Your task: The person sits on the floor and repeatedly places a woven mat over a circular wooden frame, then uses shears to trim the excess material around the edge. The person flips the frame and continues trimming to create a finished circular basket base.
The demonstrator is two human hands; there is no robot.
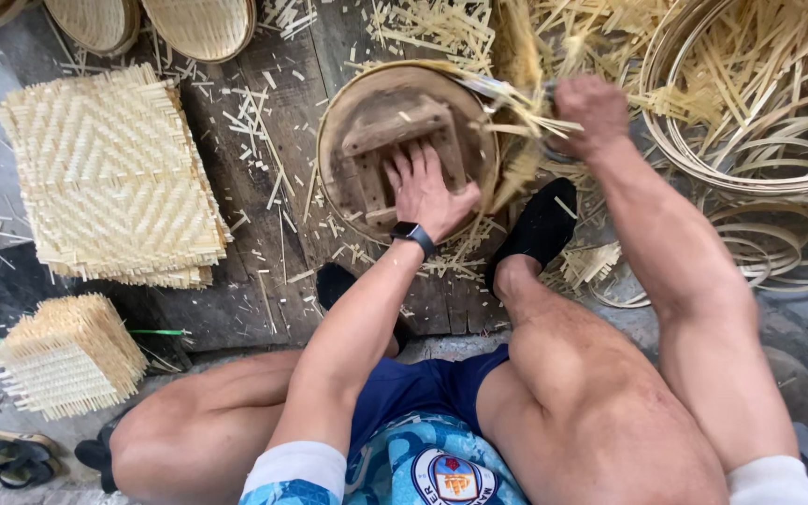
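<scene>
My left hand (425,192), with a dark watch at the wrist, presses flat with spread fingers on a wooden block inside a round bamboo-rimmed form (339,131) on the plank floor. At the form's right edge my right hand (591,110) is closed on the handles of metal shears (497,91). The blades sit among loose bamboo strip ends (527,154) sticking out from the rim. My right foot in a black shoe (540,229) rests just below the form.
A stack of square woven bamboo mats (109,178) lies to the left, a smaller stack (67,355) below it. Finished round baskets (203,26) sit at top left. Bamboo hoops (778,178) and piles of strips fill the right. Offcuts litter the planks.
</scene>
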